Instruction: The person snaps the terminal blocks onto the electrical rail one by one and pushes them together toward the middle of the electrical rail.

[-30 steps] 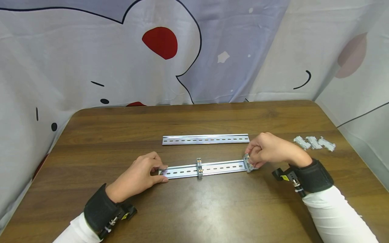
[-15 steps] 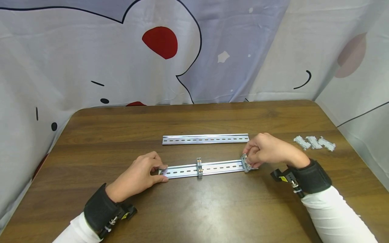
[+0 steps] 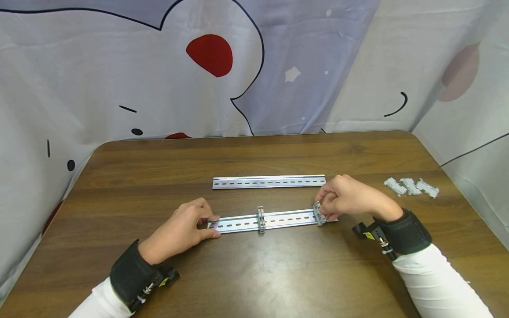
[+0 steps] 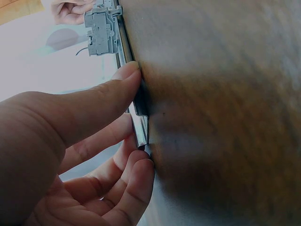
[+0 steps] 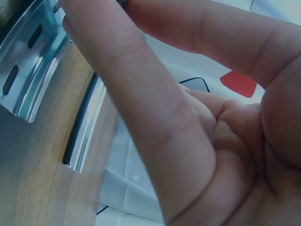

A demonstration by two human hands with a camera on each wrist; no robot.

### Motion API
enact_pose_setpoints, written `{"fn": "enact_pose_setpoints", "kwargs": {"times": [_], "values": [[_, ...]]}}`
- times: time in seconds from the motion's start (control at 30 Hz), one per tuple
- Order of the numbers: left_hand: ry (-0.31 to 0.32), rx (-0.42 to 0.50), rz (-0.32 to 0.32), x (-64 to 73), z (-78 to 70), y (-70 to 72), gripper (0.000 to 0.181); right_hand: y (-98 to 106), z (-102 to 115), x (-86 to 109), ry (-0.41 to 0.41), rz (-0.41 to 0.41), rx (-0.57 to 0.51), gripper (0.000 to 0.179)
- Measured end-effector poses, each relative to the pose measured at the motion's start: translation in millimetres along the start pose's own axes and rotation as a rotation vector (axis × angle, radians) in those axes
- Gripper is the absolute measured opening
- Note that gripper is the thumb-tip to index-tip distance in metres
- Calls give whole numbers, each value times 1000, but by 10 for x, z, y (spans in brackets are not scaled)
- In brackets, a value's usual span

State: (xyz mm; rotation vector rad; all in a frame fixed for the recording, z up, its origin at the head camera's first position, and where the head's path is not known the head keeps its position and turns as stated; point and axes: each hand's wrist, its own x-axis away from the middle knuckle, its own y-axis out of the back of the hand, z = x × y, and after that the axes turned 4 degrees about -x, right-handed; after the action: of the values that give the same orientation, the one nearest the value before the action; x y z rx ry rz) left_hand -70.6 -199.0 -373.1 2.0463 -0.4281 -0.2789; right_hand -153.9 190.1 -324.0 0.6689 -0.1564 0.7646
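Note:
A slotted metal DIN rail (image 3: 288, 218) lies slightly tilted across the table. My left hand (image 3: 183, 227) pinches its left end, thumb on the near edge and fingers on the far edge. My right hand (image 3: 351, 198) pinches a grey terminal block (image 3: 318, 213) that sits across the rail near its right end. Around the rail's middle stands a thin group of terminal blocks (image 3: 260, 219), seen in the left wrist view as a grey block (image 4: 101, 33). In the right wrist view, fingers hide the held block; the rail's slotted end (image 5: 23, 61) shows beside them.
Behind the first rail lies a second DIN rail (image 3: 268, 182), its right end close to my right hand. Several light grey terminal blocks (image 3: 411, 187) lie flat at the table's right side. A printed cloth (image 3: 310, 66) hangs behind the wooden table (image 3: 167, 163).
My right hand has moved a little left along the rail, bringing the terminal block in from the right end. The left hand and the rail have stayed in place.

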Motion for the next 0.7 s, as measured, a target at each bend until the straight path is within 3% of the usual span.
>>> {"fn": "enact_pose_setpoints", "kwargs": {"times": [0.7], "values": [[11,1,10,-12,-2,8,38,-60,13,-31,35,-17,41,17]]}}
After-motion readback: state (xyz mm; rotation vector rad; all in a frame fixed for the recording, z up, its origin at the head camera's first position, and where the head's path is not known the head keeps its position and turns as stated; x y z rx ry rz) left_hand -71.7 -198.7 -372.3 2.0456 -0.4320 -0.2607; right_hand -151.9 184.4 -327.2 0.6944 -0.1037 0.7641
